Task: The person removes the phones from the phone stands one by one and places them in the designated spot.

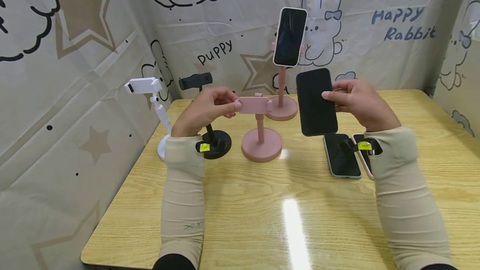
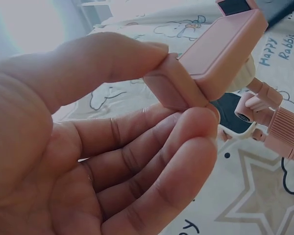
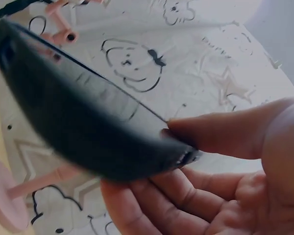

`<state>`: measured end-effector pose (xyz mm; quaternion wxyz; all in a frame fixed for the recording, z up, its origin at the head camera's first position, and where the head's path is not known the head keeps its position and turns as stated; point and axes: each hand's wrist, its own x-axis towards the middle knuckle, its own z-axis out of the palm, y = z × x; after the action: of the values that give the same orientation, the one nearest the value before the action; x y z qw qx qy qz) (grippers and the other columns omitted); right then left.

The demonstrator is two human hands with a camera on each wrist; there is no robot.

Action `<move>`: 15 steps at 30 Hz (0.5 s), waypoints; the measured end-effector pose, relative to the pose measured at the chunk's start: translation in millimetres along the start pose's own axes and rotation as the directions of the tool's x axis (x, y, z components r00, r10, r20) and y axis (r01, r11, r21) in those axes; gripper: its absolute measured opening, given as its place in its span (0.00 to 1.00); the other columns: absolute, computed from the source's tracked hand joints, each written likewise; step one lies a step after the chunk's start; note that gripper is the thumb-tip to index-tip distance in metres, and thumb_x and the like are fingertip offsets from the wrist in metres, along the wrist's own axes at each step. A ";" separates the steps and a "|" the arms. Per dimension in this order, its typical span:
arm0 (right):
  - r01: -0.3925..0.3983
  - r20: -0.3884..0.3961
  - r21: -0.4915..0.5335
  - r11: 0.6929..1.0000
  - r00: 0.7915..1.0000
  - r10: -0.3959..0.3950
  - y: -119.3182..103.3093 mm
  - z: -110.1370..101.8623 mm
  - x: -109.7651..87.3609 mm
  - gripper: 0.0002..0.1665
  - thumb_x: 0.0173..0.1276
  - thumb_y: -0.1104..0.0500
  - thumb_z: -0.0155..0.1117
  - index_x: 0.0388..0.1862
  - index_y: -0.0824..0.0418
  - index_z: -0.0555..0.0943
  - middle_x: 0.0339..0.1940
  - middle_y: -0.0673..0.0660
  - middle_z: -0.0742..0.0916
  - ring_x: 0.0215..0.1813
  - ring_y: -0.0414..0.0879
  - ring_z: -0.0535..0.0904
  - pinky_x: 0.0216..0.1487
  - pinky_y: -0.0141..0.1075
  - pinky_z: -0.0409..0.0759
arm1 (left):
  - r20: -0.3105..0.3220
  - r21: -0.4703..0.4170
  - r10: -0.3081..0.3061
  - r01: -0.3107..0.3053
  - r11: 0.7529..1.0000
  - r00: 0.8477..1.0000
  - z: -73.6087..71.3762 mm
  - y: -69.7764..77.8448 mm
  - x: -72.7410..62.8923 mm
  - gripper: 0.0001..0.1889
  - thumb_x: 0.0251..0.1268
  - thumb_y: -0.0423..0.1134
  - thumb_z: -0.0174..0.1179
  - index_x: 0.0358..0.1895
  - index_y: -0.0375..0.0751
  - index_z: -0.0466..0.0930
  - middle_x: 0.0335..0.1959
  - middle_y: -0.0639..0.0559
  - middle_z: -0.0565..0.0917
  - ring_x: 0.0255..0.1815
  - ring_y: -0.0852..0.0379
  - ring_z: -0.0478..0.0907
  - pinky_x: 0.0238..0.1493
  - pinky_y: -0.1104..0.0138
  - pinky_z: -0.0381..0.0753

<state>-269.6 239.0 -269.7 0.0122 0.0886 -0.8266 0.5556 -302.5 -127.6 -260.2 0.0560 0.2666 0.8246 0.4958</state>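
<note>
My left hand [image 1: 210, 105] pinches the left end of the clamp head on a pink phone stand [image 1: 261, 141], thumb on one face and fingers on the other. In the left wrist view the pink clamp [image 2: 220, 49] is close up, its end block between thumb and fingertips. My right hand [image 1: 358, 99] holds a dark smartphone [image 1: 316, 102] by its right edge, raised above the table just right of that stand. The right wrist view shows the phone's dark case [image 3: 78, 112] edge-on, thumb on the screen side and fingers behind.
Behind stands another pink stand [image 1: 282, 109] bearing a white-edged phone [image 1: 290, 36]. A black stand [image 1: 196, 81] and a white stand [image 1: 144, 85] are at the left. Two phones lie on the wooden table [image 1: 240, 220] at right, one grey-edged [image 1: 342, 157], the other partly under my right wrist.
</note>
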 end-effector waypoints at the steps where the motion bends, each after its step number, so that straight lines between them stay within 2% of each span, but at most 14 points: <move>1: -0.020 0.013 -0.008 1.000 1.000 0.020 1.5 0.1 1.7 0.25 0.70 0.52 0.61 0.57 0.68 0.73 0.37 0.51 0.83 0.39 0.41 0.79 0.49 0.38 0.80 | -0.003 0.000 -0.001 0.001 1.000 1.000 -0.8 -0.5 0.0 0.16 0.62 0.47 0.66 0.44 0.39 0.80 0.38 0.42 0.82 0.38 0.46 0.80 0.45 0.57 0.80; 4: -0.058 0.052 -0.028 0.998 0.997 0.060 7.6 0.5 7.9 0.38 0.71 0.53 0.61 0.74 0.63 0.58 0.47 0.56 0.85 0.43 0.42 0.83 0.57 0.48 0.77 | -0.016 -0.001 -0.003 0.003 1.000 1.000 -3.0 -2.1 0.0 0.15 0.62 0.47 0.65 0.44 0.39 0.80 0.38 0.42 0.82 0.37 0.48 0.81 0.46 0.57 0.80; 7: -0.069 0.082 -0.036 0.997 0.994 0.072 15.8 1.5 14.7 0.45 0.71 0.57 0.60 0.79 0.53 0.48 0.49 0.63 0.84 0.43 0.45 0.83 0.59 0.56 0.73 | -0.030 -0.007 -0.004 0.004 1.000 1.000 -4.9 -3.3 -0.7 0.15 0.63 0.46 0.65 0.44 0.38 0.80 0.38 0.43 0.82 0.37 0.49 0.80 0.46 0.57 0.80; 11: -0.090 0.128 -0.062 0.994 0.987 0.098 28.4 2.8 23.4 0.47 0.71 0.61 0.59 0.79 0.43 0.45 0.51 0.69 0.81 0.48 0.52 0.82 0.58 0.58 0.73 | -0.045 -0.021 -0.005 0.004 1.000 0.999 -7.0 -4.5 -2.1 0.15 0.63 0.45 0.65 0.45 0.37 0.80 0.38 0.41 0.82 0.37 0.47 0.80 0.47 0.56 0.80; 15: -0.129 0.172 -0.069 0.989 0.975 0.139 38.0 3.9 29.6 0.46 0.72 0.62 0.58 0.79 0.42 0.46 0.60 0.71 0.75 0.57 0.59 0.78 0.59 0.60 0.71 | -0.060 -0.018 -0.003 0.002 1.000 0.998 -9.6 -5.6 -3.1 0.15 0.63 0.44 0.65 0.45 0.37 0.80 0.39 0.39 0.81 0.39 0.43 0.79 0.46 0.57 0.81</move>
<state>-304.5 245.5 -302.5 -0.0959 0.0811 -0.8441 0.5213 -305.4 -138.8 -260.7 0.0341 0.2500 0.8219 0.5107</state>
